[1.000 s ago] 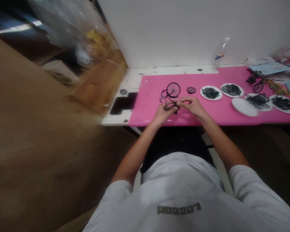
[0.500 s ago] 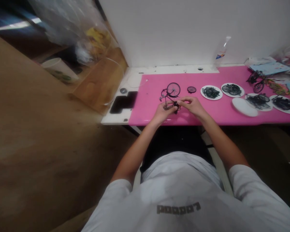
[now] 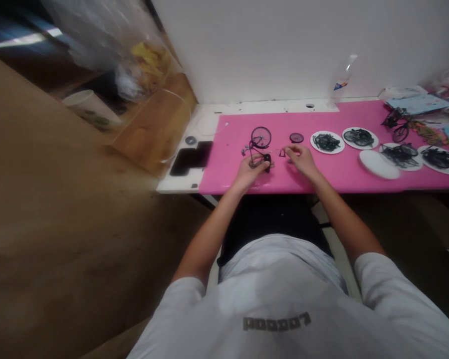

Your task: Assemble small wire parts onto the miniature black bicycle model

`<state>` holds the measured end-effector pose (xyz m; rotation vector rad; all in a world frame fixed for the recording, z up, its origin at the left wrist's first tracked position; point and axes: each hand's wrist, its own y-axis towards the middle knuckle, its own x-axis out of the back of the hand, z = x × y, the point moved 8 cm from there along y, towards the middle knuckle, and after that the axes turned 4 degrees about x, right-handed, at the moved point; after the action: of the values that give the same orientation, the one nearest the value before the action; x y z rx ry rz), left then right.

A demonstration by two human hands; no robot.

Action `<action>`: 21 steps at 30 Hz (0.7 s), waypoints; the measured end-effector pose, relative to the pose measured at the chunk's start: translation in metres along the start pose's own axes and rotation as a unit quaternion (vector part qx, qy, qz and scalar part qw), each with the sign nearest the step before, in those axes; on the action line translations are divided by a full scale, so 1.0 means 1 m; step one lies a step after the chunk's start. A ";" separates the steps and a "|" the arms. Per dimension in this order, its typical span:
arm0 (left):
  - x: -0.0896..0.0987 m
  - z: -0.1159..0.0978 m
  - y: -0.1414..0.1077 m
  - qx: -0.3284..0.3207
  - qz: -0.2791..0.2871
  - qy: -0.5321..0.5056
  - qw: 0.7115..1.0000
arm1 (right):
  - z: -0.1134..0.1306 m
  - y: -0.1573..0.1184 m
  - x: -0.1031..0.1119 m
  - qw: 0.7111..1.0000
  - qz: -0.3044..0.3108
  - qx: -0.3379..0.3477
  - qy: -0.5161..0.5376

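Note:
My left hand [image 3: 249, 171] is closed around the lower frame of a small black model bicycle [image 3: 255, 149], held just above the pink mat. One spoked wheel [image 3: 261, 137] shows at the bicycle's far end. To the right, my right hand [image 3: 300, 158] pinches a small dark bracket-like part [image 3: 282, 153] between thumb and fingertips, apart from the bicycle. What exactly that part is, I cannot make out. A loose small wheel [image 3: 296, 137] lies on the mat just beyond my right hand.
White plates [image 3: 327, 142] of black parts stand on the pink mat [image 3: 235, 132] to the right, with a white lid-like disc [image 3: 379, 165] by them. Another black model bicycle [image 3: 396, 123] is at the far right. A dark flat object [image 3: 191, 158] lies at the table's left edge.
My right hand has drawn away from the bicycle to the right, and a small dark part now shows at its fingertips. My left hand has shifted slightly left with the bicycle.

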<state>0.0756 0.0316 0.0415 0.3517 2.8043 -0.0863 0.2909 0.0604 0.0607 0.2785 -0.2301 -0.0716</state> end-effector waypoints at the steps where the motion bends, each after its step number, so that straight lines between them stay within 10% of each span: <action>1: 0.004 0.000 0.002 -0.003 -0.009 -0.004 1.000 | -0.006 0.002 0.002 1.000 -0.003 -0.008 -0.002; 8: 0.038 0.007 0.015 -0.010 -0.090 -0.006 0.996 | -0.028 0.008 0.000 0.993 0.027 0.024 -0.115; 13: 0.057 0.017 0.020 0.001 -0.130 -0.011 0.991 | -0.015 -0.005 0.001 0.925 -0.044 0.142 -0.350; 21: 0.054 0.019 0.018 -0.006 -0.100 -0.003 0.995 | -0.014 -0.017 -0.036 0.877 0.157 0.208 -0.404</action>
<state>0.0356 0.0601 0.0065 0.0654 2.8258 -0.1151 0.2582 0.0517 0.0350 0.6312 -1.1331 0.1955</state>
